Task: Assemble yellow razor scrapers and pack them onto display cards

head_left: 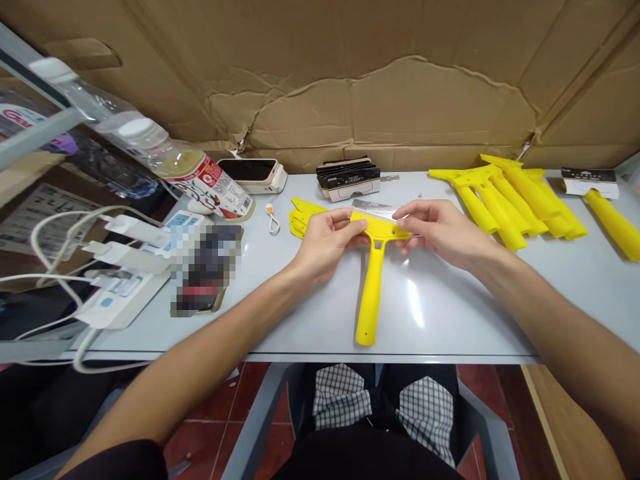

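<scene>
Your left hand [327, 243] closes on the yellow plastic scraper [371, 293], its handle lying on the table [440, 300]; your right hand [440, 230] pinches the steel blade [373, 209] at the scraper's head. Farther right, more yellow scrapers [500, 193] lie piled, no blades showing.

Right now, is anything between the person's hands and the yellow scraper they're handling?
Nothing visible stands in the way: the left hand and right hand both touch the yellow plastic scraper directly at its head, on either side of the steel blade along its upper edge.
</scene>
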The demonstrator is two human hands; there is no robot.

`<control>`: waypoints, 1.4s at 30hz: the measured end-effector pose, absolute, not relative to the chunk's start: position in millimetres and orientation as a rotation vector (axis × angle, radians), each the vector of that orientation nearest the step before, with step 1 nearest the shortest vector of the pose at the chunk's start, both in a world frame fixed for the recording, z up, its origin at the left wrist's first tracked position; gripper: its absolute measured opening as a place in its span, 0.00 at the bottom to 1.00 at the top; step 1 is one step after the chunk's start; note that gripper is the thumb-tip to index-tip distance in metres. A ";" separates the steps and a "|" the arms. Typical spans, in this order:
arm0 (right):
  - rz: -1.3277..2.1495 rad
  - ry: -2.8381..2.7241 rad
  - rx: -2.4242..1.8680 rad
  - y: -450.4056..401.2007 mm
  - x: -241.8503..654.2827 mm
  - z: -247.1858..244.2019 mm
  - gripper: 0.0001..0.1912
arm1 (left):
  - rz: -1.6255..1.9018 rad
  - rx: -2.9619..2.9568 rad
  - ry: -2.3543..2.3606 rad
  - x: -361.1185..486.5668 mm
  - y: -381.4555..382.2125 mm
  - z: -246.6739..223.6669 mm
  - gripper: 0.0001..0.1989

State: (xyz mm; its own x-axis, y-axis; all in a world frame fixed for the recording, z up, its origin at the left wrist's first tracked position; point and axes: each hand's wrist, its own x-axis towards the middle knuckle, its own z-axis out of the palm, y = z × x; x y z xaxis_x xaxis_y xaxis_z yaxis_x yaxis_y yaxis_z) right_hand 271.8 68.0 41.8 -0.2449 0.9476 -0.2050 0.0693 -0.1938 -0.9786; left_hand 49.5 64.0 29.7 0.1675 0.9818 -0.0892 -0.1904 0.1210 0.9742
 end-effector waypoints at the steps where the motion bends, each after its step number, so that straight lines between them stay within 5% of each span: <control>1: 1.540 -1.324 -1.257 68.0 271.1 40.7 0.10 | 1.108 1.074 0.991 49.7 63.6 29.8 0.14; 42: 1.442 -1.460 -1.249 74.2 281.9 43.9 0.14 | 0.816 0.890 1.114 39.1 77.8 32.7 0.08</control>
